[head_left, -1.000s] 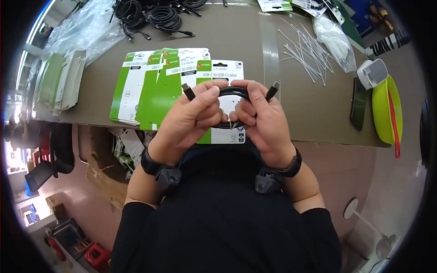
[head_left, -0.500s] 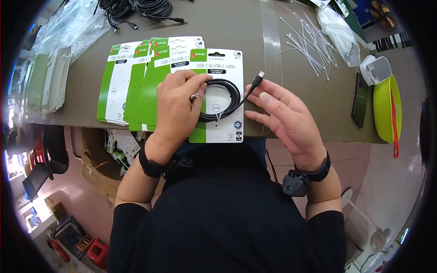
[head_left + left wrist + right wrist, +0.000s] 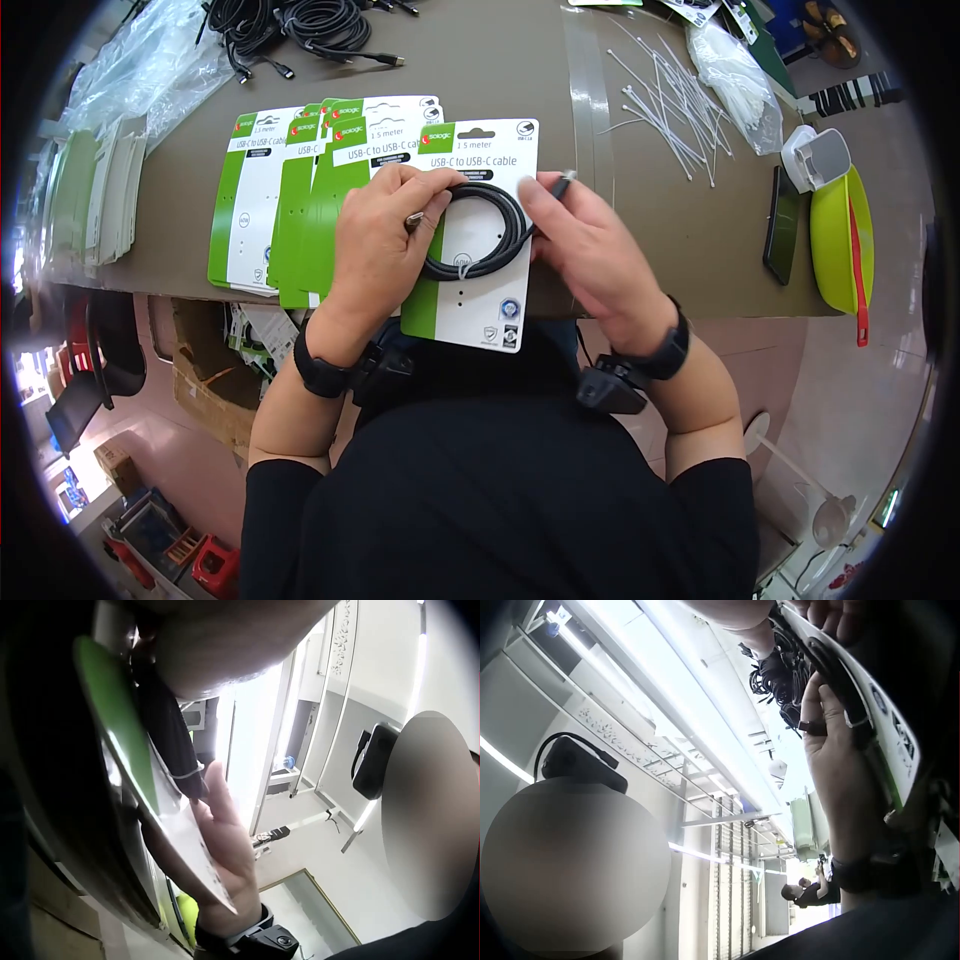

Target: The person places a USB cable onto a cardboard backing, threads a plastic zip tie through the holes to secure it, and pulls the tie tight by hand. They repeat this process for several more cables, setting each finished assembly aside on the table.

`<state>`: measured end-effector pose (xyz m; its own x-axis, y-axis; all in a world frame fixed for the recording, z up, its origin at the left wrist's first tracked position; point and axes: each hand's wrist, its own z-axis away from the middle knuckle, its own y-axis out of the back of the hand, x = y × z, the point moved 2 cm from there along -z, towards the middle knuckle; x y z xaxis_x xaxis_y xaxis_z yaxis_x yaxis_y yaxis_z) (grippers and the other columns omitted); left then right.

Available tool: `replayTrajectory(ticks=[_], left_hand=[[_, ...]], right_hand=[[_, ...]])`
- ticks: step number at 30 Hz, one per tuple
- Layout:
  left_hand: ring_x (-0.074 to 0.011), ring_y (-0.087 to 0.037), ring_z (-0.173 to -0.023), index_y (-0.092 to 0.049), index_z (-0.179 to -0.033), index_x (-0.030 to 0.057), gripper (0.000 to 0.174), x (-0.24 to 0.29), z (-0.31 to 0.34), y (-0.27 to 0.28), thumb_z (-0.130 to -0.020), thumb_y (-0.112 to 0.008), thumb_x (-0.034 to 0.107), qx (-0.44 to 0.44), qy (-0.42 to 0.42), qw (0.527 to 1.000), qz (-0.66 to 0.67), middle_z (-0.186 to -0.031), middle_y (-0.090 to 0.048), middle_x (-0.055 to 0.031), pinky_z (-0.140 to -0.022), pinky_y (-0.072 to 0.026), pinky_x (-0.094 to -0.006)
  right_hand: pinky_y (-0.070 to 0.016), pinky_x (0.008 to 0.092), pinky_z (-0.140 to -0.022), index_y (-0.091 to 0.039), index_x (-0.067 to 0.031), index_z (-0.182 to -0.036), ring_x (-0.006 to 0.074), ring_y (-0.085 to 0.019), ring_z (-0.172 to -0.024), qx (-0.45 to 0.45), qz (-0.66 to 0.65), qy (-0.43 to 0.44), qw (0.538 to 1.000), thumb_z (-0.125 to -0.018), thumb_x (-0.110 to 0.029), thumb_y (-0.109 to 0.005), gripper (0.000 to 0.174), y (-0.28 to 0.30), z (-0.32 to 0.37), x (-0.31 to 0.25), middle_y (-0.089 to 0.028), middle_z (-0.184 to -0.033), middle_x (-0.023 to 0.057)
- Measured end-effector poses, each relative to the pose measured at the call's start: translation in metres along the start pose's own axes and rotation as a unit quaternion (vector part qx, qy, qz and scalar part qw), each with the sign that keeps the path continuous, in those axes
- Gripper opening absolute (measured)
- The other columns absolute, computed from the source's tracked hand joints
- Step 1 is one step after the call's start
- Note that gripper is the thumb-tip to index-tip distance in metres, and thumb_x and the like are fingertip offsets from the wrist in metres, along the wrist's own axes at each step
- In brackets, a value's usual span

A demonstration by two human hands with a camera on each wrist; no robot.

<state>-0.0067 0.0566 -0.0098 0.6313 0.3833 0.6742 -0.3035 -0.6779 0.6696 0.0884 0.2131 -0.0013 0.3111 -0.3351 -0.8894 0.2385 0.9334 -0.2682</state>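
A coiled black USB-C cable point(image 3: 515, 225), bound by a pale tie, lies against the front of a green-and-white packaging card point(image 3: 475, 325). My left hand point(image 3: 380, 240) pinches the coil's left side; one metal connector point(image 3: 413, 219) sticks out between its fingers. On the other side my right hand point(image 3: 600, 250) grips the card's right edge, thumb in front and fingers behind. The cable's other connector point(image 3: 567, 184) pokes up beside that thumb. In the left wrist view the card point(image 3: 184, 832) stands tilted, with the right hand point(image 3: 229, 847) behind it.
More printed cards point(image 3: 330, 220) overlap on the table to the left, beside a stack of cards point(image 3: 110, 200). Black cables point(image 3: 320, 28) lie at the back. White cable ties point(image 3: 680, 110), a phone point(image 3: 782, 225) and a lime bowl point(image 3: 835, 255) are at the right.
The coil, held up in both hands at first, is now against the front card. That card has come toward the body and tilted. My right hand has closed in on its edge.
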Motion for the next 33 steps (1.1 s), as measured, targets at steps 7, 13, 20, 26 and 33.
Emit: replayTrajectory(ticks=[7, 13, 20, 26, 33], left_hand=[[-0.0213, -0.055, -0.067, -0.068, -0.097, 0.012, 0.015, -0.002, -0.001, 0.002, -0.084, -0.062, 0.009, -0.012, -0.028, 0.993, 0.115, -0.076, -0.057, -0.0054, -0.062, -0.0414, -0.0329], [-0.0228, -0.055, -0.072, -0.068, -0.098, 0.0109, 0.016, 0.0, 0.002, 0.004, -0.084, -0.062, 0.009, -0.042, -0.02, 0.99, 0.131, -0.079, -0.058, -0.0066, -0.065, -0.0424, -0.0332], [-0.0294, -0.053, -0.098, -0.054, -0.119, 0.0016, 0.042, 0.021, 0.006, 0.02, -0.081, -0.066, 0.016, 0.209, -0.092, 0.973, -0.02, -0.11, -0.056, -0.0136, -0.089, -0.0394, -0.0414], [-0.0328, -0.035, -0.13, -0.046, -0.127, -0.0006, 0.053, 0.069, 0.024, 0.01, -0.08, -0.062, 0.017, 0.029, -0.158, 0.964, -0.214, -0.132, -0.045, -0.0169, -0.109, -0.0134, -0.0559], [-0.0306, -0.032, -0.134, -0.051, -0.124, 0.0004, 0.042, 0.063, 0.015, 0.006, -0.082, -0.053, 0.005, 0.038, -0.182, 0.91, -0.371, -0.125, -0.054, -0.0112, -0.11, -0.0065, -0.0582]], right_hand=[[-0.0471, 0.023, -0.079, -0.049, 0.0001, -0.121, 0.0092, -0.057, -0.094, -0.054, -0.05, 0.093, 0.993, -0.089, -0.027, -0.062, 0.044, -0.023, -0.01, 0.0, -0.06, -0.107, 0.0055], [-0.0477, 0.0239, -0.079, -0.053, 0.0001, -0.117, 0.0101, -0.058, -0.092, -0.065, 0.014, 0.082, 0.994, -0.086, -0.024, -0.066, 0.041, -0.015, -0.003, 0.0, -0.061, -0.105, 0.006], [-0.0496, 0.0255, -0.075, -0.053, 0.002, -0.116, 0.0121, -0.06, -0.088, 0.025, 0.12, 0.162, 0.979, -0.085, -0.013, -0.063, 0.036, -0.014, -0.004, 0.008, -0.063, -0.103, 0.0066], [-0.0496, 0.0231, -0.066, -0.06, 0.0012, -0.105, 0.0101, -0.061, -0.077, 0.183, 0.077, 0.295, 0.935, -0.086, -0.011, -0.06, 0.023, -0.03, -0.015, 0.0, -0.065, -0.091, 0.0045], [-0.0417, 0.0183, -0.053, -0.063, -0.0043, -0.096, 0.0022, -0.053, -0.065, 0.144, -0.077, 0.198, 0.966, -0.089, -0.018, -0.059, 0.016, -0.035, -0.013, -0.003, -0.06, -0.079, -0.0023]])
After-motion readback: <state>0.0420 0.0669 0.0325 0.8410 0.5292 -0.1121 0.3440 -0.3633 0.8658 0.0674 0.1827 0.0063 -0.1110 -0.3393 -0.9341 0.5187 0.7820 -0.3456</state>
